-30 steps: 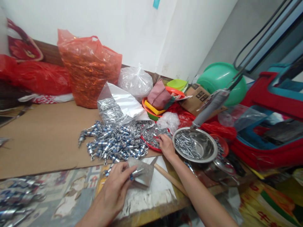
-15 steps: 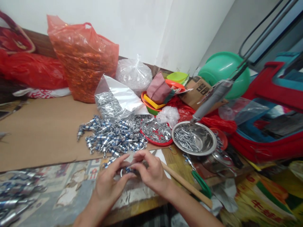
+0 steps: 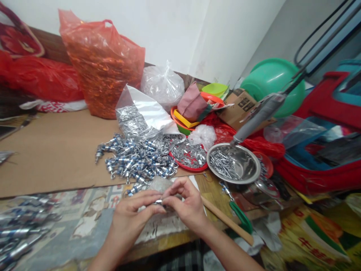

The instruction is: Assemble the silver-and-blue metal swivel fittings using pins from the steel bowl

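Note:
My left hand [image 3: 138, 209] and my right hand [image 3: 184, 205] meet over the near edge of the bench, thumbs and fingers pinched. Between the fingertips shows a small silver metal fitting [image 3: 159, 202], mostly covered by them. Just beyond lies a heap of silver metal fittings with blue bands and ring ends [image 3: 135, 158]. A wooden-handled tool [image 3: 228, 220] rests to the right of my right hand, its far end hidden behind that hand.
A red tray [image 3: 194, 167] of flat metal pieces and a steel bowl [image 3: 258, 175] of metal pins stand beyond. A grey-handled hanging tool [image 3: 258, 113] reaches the bowl's rim. More fittings [image 3: 22, 229] lie at left. An orange bag [image 3: 104, 71] stands behind.
My fingers have drawn closer together around the fitting, and its blue part and ring no longer show. The whole view has shifted slightly.

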A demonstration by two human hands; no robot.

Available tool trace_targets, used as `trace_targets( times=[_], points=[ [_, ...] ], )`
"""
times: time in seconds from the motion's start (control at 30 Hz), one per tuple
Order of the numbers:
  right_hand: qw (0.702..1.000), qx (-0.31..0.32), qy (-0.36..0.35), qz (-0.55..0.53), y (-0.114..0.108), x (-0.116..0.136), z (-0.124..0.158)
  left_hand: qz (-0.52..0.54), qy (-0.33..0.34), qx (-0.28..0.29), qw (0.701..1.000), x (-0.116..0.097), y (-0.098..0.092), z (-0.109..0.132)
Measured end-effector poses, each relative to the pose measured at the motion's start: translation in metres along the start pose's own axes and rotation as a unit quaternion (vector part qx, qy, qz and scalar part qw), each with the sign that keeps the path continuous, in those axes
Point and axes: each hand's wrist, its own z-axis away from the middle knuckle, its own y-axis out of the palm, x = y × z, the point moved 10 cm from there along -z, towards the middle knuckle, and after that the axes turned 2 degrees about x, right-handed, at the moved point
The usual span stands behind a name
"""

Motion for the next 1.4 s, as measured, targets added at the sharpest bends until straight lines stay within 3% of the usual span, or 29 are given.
trace_targets(
  times=[0.33,0.4,0.47,0.6,0.8,0.87,0.97,1.1,1.3,1.4],
  points=[
    [0.998,-0.031,0.001,-0.050,-0.002,-0.006,0.014,0.046,-0.032,0.003,0.998,0.007,0.006,0.005],
    [0.999,-0.032,-0.036,0.008,-0.005,0.003,0.018,0.077,-0.045,0.000,0.996,0.010,0.006,0.006],
    [0.989,-0.020,-0.118,0.091,-0.005,0.021,0.024,0.130,-0.064,0.006,0.990,0.014,0.008,0.008],
    [0.918,0.062,-0.295,0.258,0.014,0.049,0.044,0.225,-0.092,0.019,0.970,0.020,0.011,0.010],
    [0.787,0.131,-0.479,0.366,0.036,0.069,0.072,0.208,-0.119,0.051,0.970,0.018,0.019,0.012],
    [0.775,0.125,-0.497,0.368,0.035,0.071,0.073,0.173,-0.110,0.064,0.977,0.013,0.018,0.012],
    [0.802,0.095,-0.471,0.356,0.028,0.066,0.067,0.148,-0.088,0.083,0.982,0.008,0.017,0.011],
    [0.851,0.055,-0.392,0.344,0.019,0.050,0.057,0.146,-0.066,0.057,0.985,0.007,0.015,0.012],
    [0.913,0.035,-0.250,0.321,0.013,0.033,0.048,0.119,-0.119,-0.037,0.985,0.032,0.014,0.022],
    [0.948,0.027,-0.150,0.279,0.003,0.021,0.044,0.177,-0.130,-0.024,0.975,0.037,0.023,0.026]
  ],
)
